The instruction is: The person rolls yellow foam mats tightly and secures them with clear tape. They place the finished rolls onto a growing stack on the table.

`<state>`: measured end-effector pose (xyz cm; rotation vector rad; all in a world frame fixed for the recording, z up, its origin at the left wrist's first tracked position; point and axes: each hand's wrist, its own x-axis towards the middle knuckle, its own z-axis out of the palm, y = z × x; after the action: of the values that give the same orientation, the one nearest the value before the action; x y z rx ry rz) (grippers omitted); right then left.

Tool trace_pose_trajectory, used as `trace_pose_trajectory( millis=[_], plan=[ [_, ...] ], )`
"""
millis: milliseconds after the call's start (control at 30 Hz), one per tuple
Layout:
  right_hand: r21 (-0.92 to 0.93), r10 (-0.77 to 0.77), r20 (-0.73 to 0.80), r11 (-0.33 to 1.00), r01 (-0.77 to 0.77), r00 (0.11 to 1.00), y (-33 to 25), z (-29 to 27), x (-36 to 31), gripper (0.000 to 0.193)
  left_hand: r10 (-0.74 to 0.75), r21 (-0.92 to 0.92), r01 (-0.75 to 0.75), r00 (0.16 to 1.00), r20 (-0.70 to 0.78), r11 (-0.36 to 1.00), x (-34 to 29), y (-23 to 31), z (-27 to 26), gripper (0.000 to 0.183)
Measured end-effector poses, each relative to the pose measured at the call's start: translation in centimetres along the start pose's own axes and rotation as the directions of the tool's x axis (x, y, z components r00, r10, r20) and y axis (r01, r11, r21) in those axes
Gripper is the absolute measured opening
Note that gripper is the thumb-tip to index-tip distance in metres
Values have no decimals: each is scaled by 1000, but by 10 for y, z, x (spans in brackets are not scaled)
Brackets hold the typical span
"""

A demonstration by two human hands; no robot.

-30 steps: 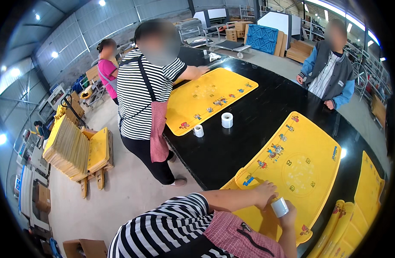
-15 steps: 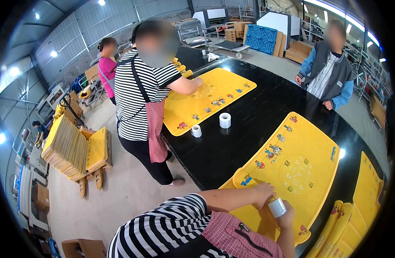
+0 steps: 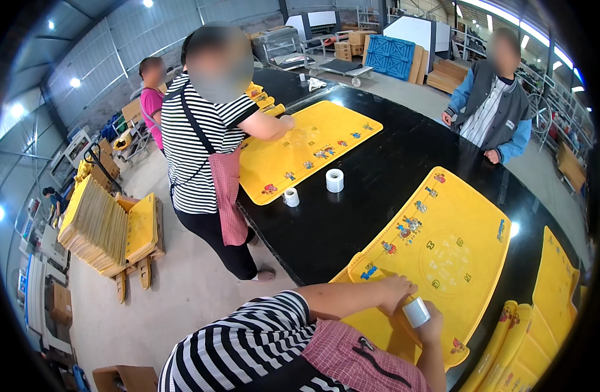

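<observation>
My right hand [image 3: 432,325] is closed around a small white roll [image 3: 416,313] that looks like tape or labels, held at the near side of a yellow mat [image 3: 483,261]. Beside it, my left hand [image 3: 394,291] rests over the mat's near edge with its fingers curled; what they pinch, if anything, is hidden. The mat has cartoon figures along one side and a pale round print in the middle. More yellow sheet [image 3: 372,325] shows beneath my left forearm.
A black table [image 3: 280,228] carries two white rolls [image 3: 334,180] and another yellow mat [image 3: 261,171], over which a striped-shirt co-worker [image 3: 205,144] leans. Rolled yellow mats [image 3: 486,349] lie at right. Another person [image 3: 492,108] stands across the table. A mat stack [image 3: 94,225] sits on a pallet jack.
The view has shifted slightly. Both my hands stay in nearly the same place on the mat, with the roll still in my right hand.
</observation>
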<state>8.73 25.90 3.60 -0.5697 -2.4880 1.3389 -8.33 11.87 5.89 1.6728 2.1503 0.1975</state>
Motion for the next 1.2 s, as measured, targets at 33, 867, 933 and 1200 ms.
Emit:
trace_pose_trajectory(
  millis=[33,867,933,1200],
  plan=[
    [-9,2,5,1000,-2,1000,2,-1,0,25,5,3,-5,1000,1,1000,0,1,0,77],
    [-104,-66,23,992,68,998,-4,-2,-2,28,173,-57,-186,969,-175,981,3,-16,30,63],
    [-116,-55,18,992,57,998,-2,0,-2,28,169,-39,-179,968,-186,983,2,-16,29,60],
    [2,22,112,1000,-22,993,5,-1,-38,22,115,-159,-122,992,-54,980,-35,12,32,53]
  ],
)
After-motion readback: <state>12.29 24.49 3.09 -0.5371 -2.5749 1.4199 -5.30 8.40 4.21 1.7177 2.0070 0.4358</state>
